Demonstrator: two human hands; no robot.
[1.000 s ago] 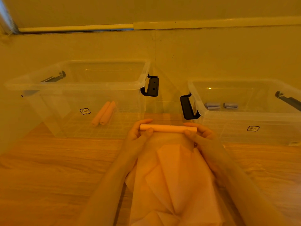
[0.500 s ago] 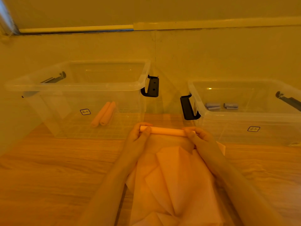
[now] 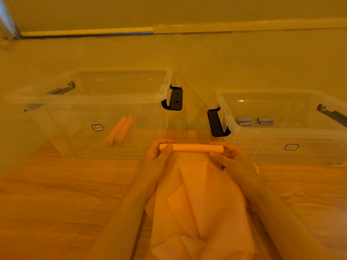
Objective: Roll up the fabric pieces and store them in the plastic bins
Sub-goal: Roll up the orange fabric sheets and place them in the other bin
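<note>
Fabric roll (image 3: 191, 148), peach-coloured and tight, lies crosswise just above the centre of the frame, its long axis running left to right, with one of my hands at each end. My left hand (image 3: 156, 156) has its fingers curled round the left end, thumb on the near side; my right hand (image 3: 230, 156) pinches the right end the same way, so each grip is clamped on the roll. From the roll the unrolled part of the peach fabric (image 3: 199, 207) falls toward the bottom of the frame in loose folds between my forearms, over the wooden desk (image 3: 65, 194). I judge the rolling to be partly done, since much cloth hangs free on the near side. The left bin (image 3: 90, 98), clear plastic, stands in the upper left and already holds two peach rolls (image 3: 119, 130); the right bin (image 3: 281, 113) at the right holds two bluish rolls (image 3: 254, 121). Going by colour, this roll probably belongs in the left bin, which lies up and to the left of the roll, nearer my left hand. The roll's axis is about parallel to that bin's near wall, so I expect a lift over the rim once the tail is wound in.
</note>
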